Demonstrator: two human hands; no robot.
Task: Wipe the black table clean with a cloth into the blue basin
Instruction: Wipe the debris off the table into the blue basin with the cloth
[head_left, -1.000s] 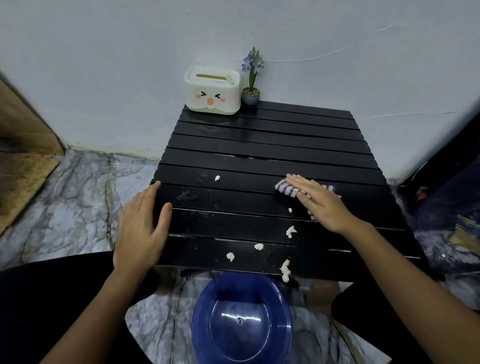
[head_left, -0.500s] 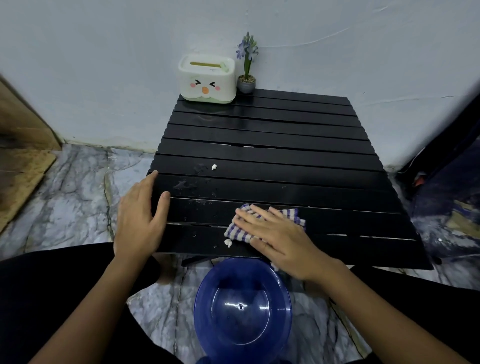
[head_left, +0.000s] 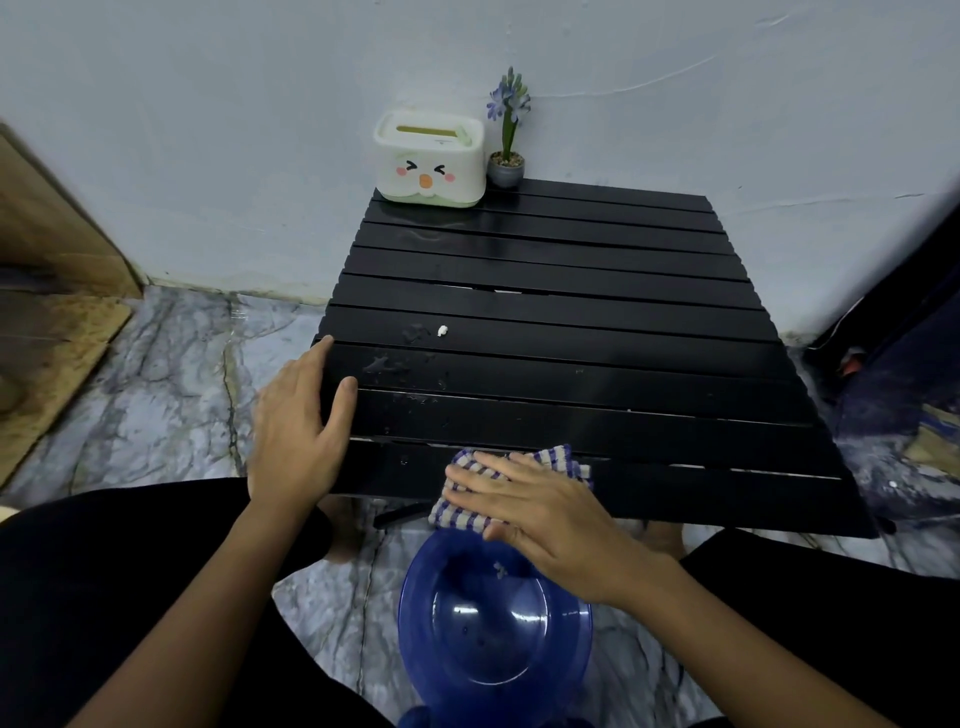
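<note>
The black table (head_left: 571, 332) is showing a top of long slats running left to right, glossy, with wet smears and droplets on the near left part and one small white crumb (head_left: 442, 330) lying on a slat left of the middle. The cloth (head_left: 558, 457), checked in blue and white, is lying at the table's near edge, its near left corner hanging past the edge above the far rim of the blue basin (head_left: 493, 634). The basin, a translucent round bowl, is sitting below the near edge between the person's legs, a small pale speck showing inside its far wall.

No writing can be read; the cream box (head_left: 430, 158) at the far left corner is showing only a cartoon face, with a small potted flower (head_left: 506, 130) just right of it.

The right hand (head_left: 540, 514) is lying flat on the cloth, fingers spread and pressing down, gripping nothing. The left hand (head_left: 301, 431) is resting open over the table's left edge, thumb on top.
</note>
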